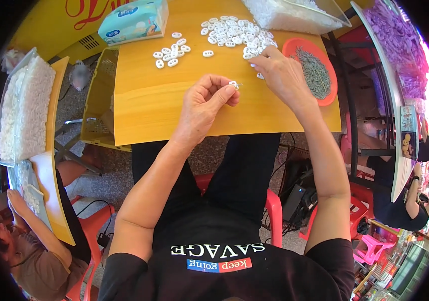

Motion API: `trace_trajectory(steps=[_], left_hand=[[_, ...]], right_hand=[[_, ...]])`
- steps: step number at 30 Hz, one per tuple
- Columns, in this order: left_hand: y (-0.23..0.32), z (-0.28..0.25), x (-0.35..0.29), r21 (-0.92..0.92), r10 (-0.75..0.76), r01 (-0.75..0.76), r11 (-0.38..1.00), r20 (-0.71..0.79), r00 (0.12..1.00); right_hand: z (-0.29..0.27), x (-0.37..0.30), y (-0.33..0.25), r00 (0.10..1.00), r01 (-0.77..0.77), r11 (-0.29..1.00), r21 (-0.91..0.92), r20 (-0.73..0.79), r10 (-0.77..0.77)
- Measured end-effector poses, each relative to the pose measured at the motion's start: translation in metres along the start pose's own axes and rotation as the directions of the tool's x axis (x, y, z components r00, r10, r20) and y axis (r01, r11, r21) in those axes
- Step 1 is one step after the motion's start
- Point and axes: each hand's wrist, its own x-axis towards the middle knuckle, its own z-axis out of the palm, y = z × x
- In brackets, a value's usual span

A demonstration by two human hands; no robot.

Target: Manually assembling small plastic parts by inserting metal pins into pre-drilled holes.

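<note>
The left hand (207,99) pinches a small white piece (232,84) at its fingertips while the right hand (280,74), its grip unclear, seems to be picking from the heaped white pieces (236,40) beside its fingers, which calls for a precise pinch next.

ngl that warm yellow tabletop (149,110) is loud from here, plus plain white pieces (230,32), silvery-grey metal bits (315,73), an orange-red bowl (333,85), light-teal tissue pack (135,22) and black tee (287,271) with blue-and-red print.

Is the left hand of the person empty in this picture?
No, the left hand pinches a small white piece above the yellow table.
</note>
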Motion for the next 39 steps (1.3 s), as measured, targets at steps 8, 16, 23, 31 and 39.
trace_trajectory(steps=[8,16,23,31,39], left_hand=[[0.004,-0.003,0.0,-0.039,-0.031,0.03,0.999,-0.021,0.999],[0.004,-0.006,0.004,-0.126,-0.037,0.04,0.991,0.024,0.999],[0.002,-0.005,0.003,-0.093,-0.016,0.018,0.995,0.015,1.0],[0.001,-0.001,0.004,-0.064,0.023,-0.025,0.998,-0.022,0.999],[0.0,-0.003,0.003,-0.062,0.048,-0.05,0.997,-0.043,0.998]], right_hand=[[-0.006,0.003,-0.01,0.991,-0.103,0.843,0.528,-0.016,0.131],[-0.003,-0.022,-0.043,0.899,-0.318,-0.031,0.947,0.312,0.307],[-0.001,-0.025,-0.053,0.905,-0.221,-0.116,0.968,0.248,0.344],[0.0,-0.028,-0.056,0.918,-0.148,0.029,0.989,0.127,0.375],[0.004,-0.025,-0.063,0.931,-0.09,0.179,0.98,0.019,0.365]])
